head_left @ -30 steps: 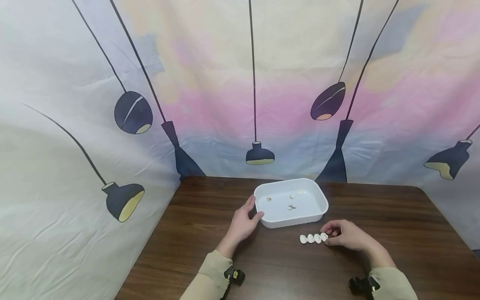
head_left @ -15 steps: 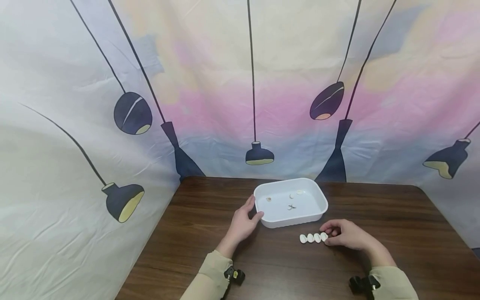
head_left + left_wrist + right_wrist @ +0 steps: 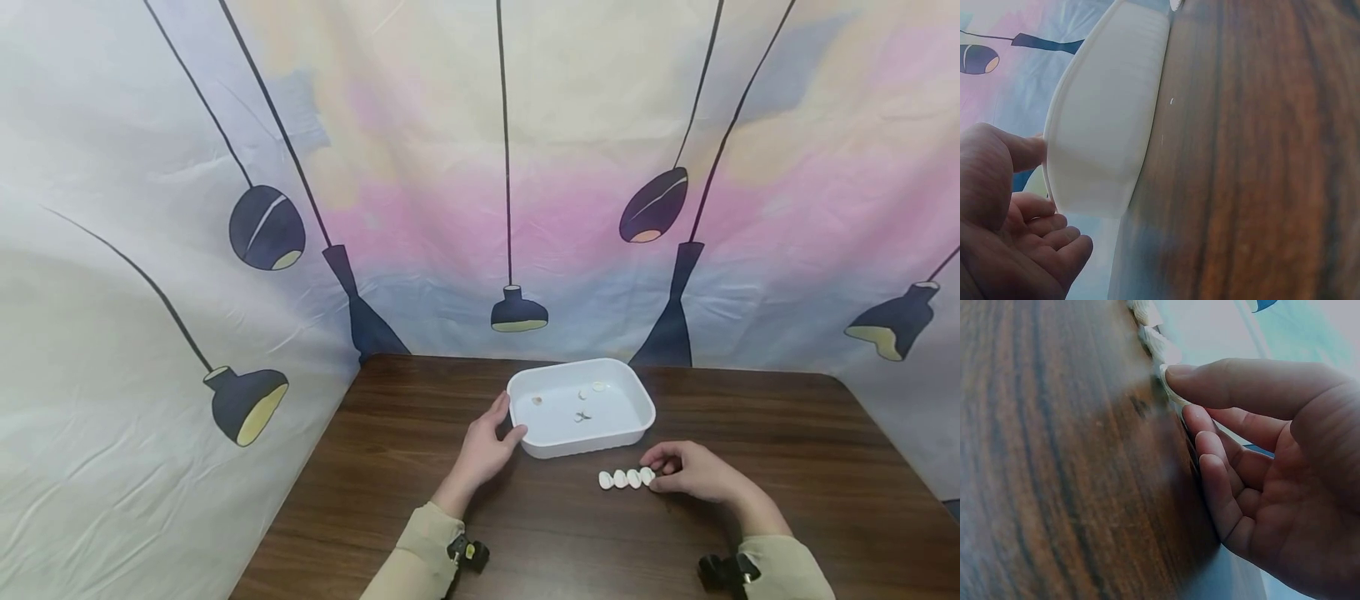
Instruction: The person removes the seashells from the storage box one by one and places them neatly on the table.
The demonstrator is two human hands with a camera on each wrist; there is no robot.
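My left hand (image 3: 483,450) holds the left side of a white rectangular tray (image 3: 585,448), thumb at the near corner and fingers along the rim. The left wrist view shows the thumb and fingertips at the edge of the tray (image 3: 1107,112). In front of the tray, several small white shells (image 3: 620,478) lie side by side in a short row on the table. With thumb and fingers my right hand (image 3: 701,473) pinches the rightmost shell (image 3: 647,476), at the end of that row. Seen from the right wrist, ribbed shells (image 3: 1161,345) lie just beyond the thumb.
Inside the tray lie several small pieces, among them a pale oval one (image 3: 598,386), a brownish one (image 3: 537,401) and a dark, spiky one (image 3: 585,416). The brown wooden table (image 3: 555,533) ends at a cloth backdrop (image 3: 442,208) printed with hanging lamps.
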